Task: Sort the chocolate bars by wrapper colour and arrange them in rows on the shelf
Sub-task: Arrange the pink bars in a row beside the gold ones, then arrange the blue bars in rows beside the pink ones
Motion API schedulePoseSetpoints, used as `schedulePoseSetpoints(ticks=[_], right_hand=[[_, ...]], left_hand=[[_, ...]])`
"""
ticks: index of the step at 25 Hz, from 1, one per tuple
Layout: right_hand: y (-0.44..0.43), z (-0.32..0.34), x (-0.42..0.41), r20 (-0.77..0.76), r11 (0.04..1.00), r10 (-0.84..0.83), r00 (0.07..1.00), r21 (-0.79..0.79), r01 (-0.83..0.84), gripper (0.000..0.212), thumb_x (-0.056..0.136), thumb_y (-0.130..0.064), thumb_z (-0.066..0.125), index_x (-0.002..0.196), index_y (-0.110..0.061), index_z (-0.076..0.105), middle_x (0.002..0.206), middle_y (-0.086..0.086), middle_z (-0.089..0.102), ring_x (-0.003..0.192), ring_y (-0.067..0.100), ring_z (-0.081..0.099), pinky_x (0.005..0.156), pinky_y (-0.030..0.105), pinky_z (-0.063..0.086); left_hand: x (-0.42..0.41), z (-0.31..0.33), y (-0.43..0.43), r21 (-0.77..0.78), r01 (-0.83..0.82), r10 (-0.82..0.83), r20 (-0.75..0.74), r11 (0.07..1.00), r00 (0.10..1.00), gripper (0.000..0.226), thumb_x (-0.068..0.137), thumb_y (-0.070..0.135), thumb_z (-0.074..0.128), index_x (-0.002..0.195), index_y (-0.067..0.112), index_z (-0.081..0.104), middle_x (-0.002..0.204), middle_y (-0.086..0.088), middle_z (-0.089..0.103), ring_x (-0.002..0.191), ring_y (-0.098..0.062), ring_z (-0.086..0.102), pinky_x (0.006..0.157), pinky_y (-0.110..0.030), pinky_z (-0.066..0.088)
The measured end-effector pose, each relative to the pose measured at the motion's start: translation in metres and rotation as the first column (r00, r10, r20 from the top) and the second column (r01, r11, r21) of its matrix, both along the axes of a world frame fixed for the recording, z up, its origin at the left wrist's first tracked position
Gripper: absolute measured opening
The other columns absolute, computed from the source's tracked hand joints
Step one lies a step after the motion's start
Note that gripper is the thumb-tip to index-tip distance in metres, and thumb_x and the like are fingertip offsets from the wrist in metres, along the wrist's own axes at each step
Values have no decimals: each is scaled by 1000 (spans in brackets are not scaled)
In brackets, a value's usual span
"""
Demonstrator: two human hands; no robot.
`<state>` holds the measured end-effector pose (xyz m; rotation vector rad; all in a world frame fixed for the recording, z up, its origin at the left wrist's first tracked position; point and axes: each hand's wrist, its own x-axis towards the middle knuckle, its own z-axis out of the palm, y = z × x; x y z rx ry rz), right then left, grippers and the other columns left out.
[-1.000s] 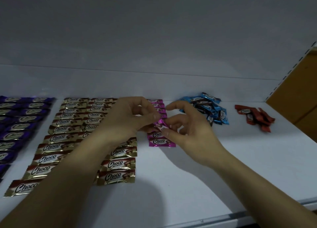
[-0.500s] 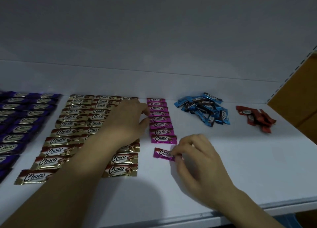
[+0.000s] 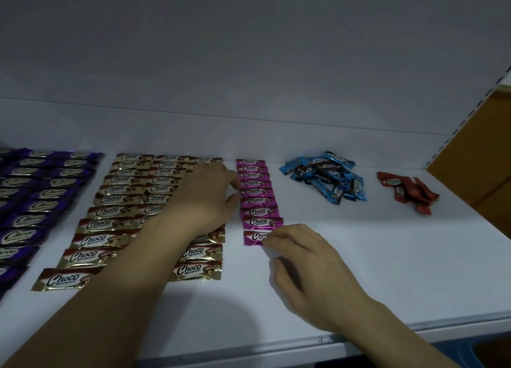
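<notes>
Smooth, matte white shelf (image 3: 359,271) with a thin raised lip along the near edge, plain pale wall behind. Laid out on it, small flat oblong chocolate bars in glossy, crinkly foil with serrated ends, each printed "Choco" in white script. Far left, purple bars (image 3: 33,201) in tidy rows, cut off by the edge of view. Next to them, gold bars (image 3: 124,199) in columns, partly hidden under the left forearm. Right of the gold, a single straight column of magenta bars (image 3: 255,192), edge to edge from the back of the shelf toward the front. At the near end of that column, just apart from the bar before it and slightly askew, the nearest magenta bar (image 3: 253,237), foil creased and catching light. Further right, a loose heap of blue bars (image 3: 326,181), overlapping at all angles; well beyond, a smaller heap of red bars (image 3: 409,192). Orange-brown panel (image 3: 475,179) at the far right. Left hand (image 3: 207,199) relaxed and holding nothing, palm down over the gold bars, fingertips against the left side of the magenta column. Right hand (image 3: 307,260) with bent fingers, tips resting on the right end of the nearest magenta bar, thumb apart from it, nothing pinched.
</notes>
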<state>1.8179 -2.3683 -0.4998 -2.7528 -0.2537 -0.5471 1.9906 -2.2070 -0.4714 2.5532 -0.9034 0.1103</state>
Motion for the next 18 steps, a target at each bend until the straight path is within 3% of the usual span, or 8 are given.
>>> schedulePoseSetpoints(ticks=[11,18], right_hand=[[0,0,1,-10,999,-45,999,19,45,35,91,-26,58,125,-22,63,126,-12,59,114,3,53,95,23,48],[-44,14,-7,61,959,-273,960,94,267,31,90,-24,59,120,-21,67,121,-8,63,111,-3,45,96,22,39]], left_hand=[[-3,3,-2,-4,9,-9,-4,1000,1000,25,100,33,55,123,25,63,127,3,57,126,-21,44,105,-39,40],[-16,19,-2,17,16,-15,-20,1000,1000,30,102,27,49,130,23,59,132,3,56,126,-18,45,102,-35,38]])
